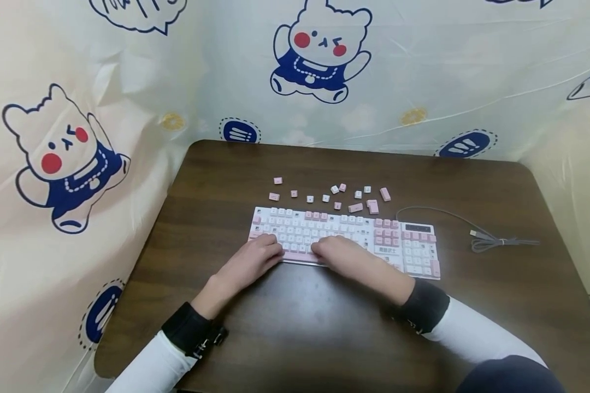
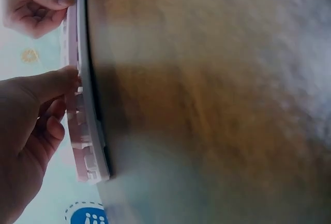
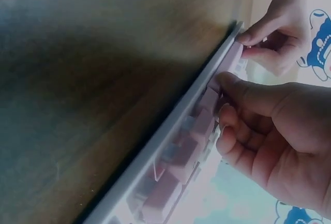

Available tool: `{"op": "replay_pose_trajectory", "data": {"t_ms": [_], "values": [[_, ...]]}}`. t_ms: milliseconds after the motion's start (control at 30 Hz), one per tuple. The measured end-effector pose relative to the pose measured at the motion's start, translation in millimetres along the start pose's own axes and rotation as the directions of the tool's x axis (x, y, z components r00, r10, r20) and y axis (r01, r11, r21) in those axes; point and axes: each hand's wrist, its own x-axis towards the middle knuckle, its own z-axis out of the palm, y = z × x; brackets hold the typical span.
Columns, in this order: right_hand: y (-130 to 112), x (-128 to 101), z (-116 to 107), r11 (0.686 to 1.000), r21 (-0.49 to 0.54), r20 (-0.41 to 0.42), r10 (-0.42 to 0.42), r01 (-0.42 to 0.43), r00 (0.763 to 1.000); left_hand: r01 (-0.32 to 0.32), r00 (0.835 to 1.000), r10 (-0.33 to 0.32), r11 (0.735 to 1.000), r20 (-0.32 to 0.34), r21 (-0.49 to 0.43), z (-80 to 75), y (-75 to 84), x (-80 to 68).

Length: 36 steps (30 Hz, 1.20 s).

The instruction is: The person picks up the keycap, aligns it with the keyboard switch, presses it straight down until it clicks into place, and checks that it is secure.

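Note:
A pink and white keyboard [image 1: 403, 245] lies in the middle of the dark wooden table [image 1: 324, 327]. Both hands sit at its front row, one at each end of the long pink space bar [image 1: 300, 255]. My left hand [image 1: 277, 251] pinches the bar's left end between thumb and curled fingers. My right hand [image 1: 317, 249] pinches its right end the same way. In the left wrist view the left thumb [image 2: 64, 79] presses the pink key at the keyboard's edge [image 2: 85, 120]. The right wrist view shows the right thumb [image 3: 232, 81] on the key.
Several loose pink and white keycaps [image 1: 356, 207] lie scattered just behind the keyboard. The keyboard's grey USB cable [image 1: 482, 237] curls on the table to the right. A cloth printed with cartoon bears [image 1: 319, 54] walls in the back and both sides.

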Motion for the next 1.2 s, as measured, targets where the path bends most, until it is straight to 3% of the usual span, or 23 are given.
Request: {"op": "replay_pose_trajectory", "data": {"t_ms": [100,200,300,400,500,667,767,1000,1100,1200], "values": [[0,-4,0,1.0,-0.017,-0.02,-0.02,0.019,1.0,0.038,0.999,-0.039,0.998,-0.009,-0.047,-3.5,-3.2,-1.6],[2,-8,-4,0.999,-0.02,-0.045,-0.036,0.035,0.998,0.09,0.993,-0.097,0.991,-0.067,-0.1,-8.6,-9.8,-1.7],[5,-14,-10,0.999,-0.015,-0.071,-0.038,0.037,0.997,0.17,0.971,-0.19,0.975,-0.146,-0.143,-15.3,-16.5,-1.4],[9,-19,-14,0.999,-0.016,-0.088,-0.034,0.032,0.996,0.277,0.93,-0.311,0.943,-0.196,-0.182,-18.7,-24.3,-2.5],[11,-23,-14,1.0,-0.013,-0.098,-0.027,0.026,0.995,0.38,0.876,-0.427,0.898,-0.226,-0.222,-17.8,-31.9,-3.8],[12,-33,-16,1.0,-0.01,-0.109,-0.014,0.013,0.994,0.474,0.794,-0.553,0.823,-0.251,-0.315,-10.8,-40.8,-1.2],[15,-38,-17,1.0,-0.004,-0.115,-0.01,0.01,0.993,0.522,0.757,-0.623,0.758,-0.197,-0.39,-7.5,-46.0,0.1],[26,-53,-17,1.0,0.009,-0.125,0.014,-0.013,0.992,0.645,0.665,-0.746,0.574,0.002,-0.505,-7.6,-55.3,-2.9],[32,-61,-19,0.999,0.017,-0.125,0.035,-0.033,0.991,0.689,0.639,-0.766,0.525,0.076,-0.5,-11.0,-56.7,-4.9],[39,-68,-24,0.998,0.021,-0.141,0.057,-0.055,0.988,0.712,0.623,-0.772,0.496,0.123,-0.497,-16.6,-58.2,-5.7]]}}
